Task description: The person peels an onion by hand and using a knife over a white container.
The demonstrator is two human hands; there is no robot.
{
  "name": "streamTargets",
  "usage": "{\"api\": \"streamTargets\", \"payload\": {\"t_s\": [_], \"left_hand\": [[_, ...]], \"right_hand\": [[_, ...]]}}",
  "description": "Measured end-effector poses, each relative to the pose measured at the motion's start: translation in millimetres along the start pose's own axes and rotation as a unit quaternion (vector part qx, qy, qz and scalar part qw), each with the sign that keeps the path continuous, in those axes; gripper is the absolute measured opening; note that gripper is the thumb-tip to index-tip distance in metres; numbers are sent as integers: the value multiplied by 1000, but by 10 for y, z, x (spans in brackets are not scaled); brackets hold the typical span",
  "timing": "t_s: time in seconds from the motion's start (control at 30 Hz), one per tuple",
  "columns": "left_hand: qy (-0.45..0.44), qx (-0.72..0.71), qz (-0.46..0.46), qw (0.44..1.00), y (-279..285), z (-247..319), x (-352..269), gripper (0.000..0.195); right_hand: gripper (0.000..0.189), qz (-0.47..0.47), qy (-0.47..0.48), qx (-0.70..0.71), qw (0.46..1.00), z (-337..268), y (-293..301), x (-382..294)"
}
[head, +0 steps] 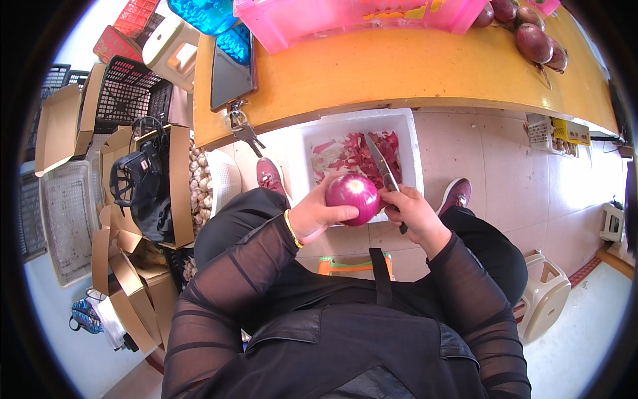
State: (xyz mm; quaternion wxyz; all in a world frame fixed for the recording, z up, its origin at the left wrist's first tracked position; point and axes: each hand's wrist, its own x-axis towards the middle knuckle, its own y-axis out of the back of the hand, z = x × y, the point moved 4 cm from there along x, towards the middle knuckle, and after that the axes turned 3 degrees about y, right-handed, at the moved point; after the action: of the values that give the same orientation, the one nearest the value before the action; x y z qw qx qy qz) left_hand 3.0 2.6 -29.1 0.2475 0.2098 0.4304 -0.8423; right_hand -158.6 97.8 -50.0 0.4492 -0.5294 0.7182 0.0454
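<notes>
My left hand (316, 212) is closed around a smooth, shiny red onion (353, 199), its pale end facing up. Beside it on the right, my right hand (412, 212) grips the handle of a knife (383, 162), with the blade pointing away from me over the box. The fingers of my right hand are close to the onion's right side; whether they touch it I cannot tell. Below both hands, a white foam box (411, 149) stands on the floor between my feet and holds red onion skins (354, 149).
A wooden table (349, 75) spans the far side, bearing a pink plastic basket (279, 30), a phone (232, 75), keys (244, 130) and several red onions (533, 44). Garlic bulbs (199, 184), cardboard boxes (180, 199) and crates lie left. A plastic stool (548, 299) stands right.
</notes>
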Motion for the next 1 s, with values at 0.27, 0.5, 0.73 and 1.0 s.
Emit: {"api": "streamTargets", "payload": {"t_s": [0.27,0.5,0.73,1.0], "left_hand": [[-83,377,-148,910,-216,149,-46,122],[-89,478,-167,858,-223,51,-62,129],[-95,464,-138,870,-172,30,-31,132],[-117,490,-134,853,-175,13,-25,131]], "right_hand": [[10,-103,-43,2,994,-49,-49,-69],[9,-158,-67,-12,985,-28,-53,-88],[8,-148,-70,-6,986,-19,-1,-70],[9,-133,-78,-31,988,-36,14,-97]]}}
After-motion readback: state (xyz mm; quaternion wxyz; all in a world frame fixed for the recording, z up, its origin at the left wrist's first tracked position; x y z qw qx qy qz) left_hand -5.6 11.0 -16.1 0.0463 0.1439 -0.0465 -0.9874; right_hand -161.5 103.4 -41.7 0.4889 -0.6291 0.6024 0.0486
